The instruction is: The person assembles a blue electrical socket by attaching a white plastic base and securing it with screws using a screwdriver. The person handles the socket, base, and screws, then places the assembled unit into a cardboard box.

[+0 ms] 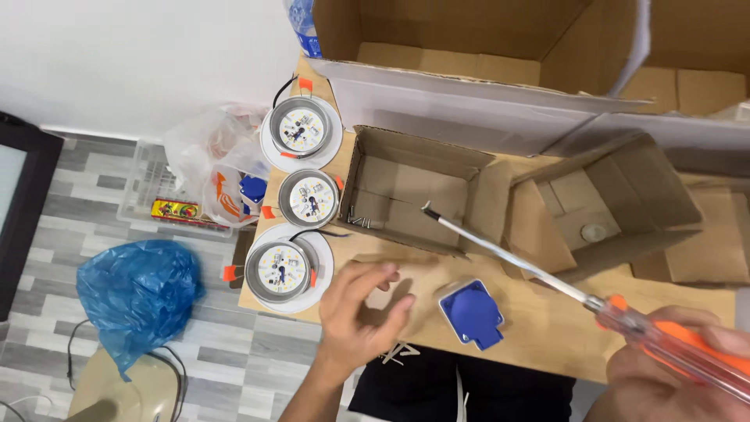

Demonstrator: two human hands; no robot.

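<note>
The head camera looks straight down on a wooden table with the person's two hands at its near edge. The right hand sits at the lower right corner, fingers wrapped around the clear orange handle of a long screwdriver. Its metal shaft runs up and to the left, and the tip hangs over the rim of a small open cardboard box, where a few loose screws lie in the near left corner.

The left hand hovers low over the table with its fingers loosely curled and half open, holding nothing. Just to its right, close to the fingertips but not touching them, lies a small blue plastic part in a pale square frame, flat on the wood.

Along the left edge of the table three round LED downlights lie face up in a column, showing their white discs of small yellow chips, with orange spring clips at their sides. The nearest one sits just left of the left hand.

A second small cardboard box lies open to the right of the first, and a large cardboard carton stands open at the far side of the table. On the grey tiled floor beside the table lie a crumpled blue plastic bag and a clear plastic bag.
</note>
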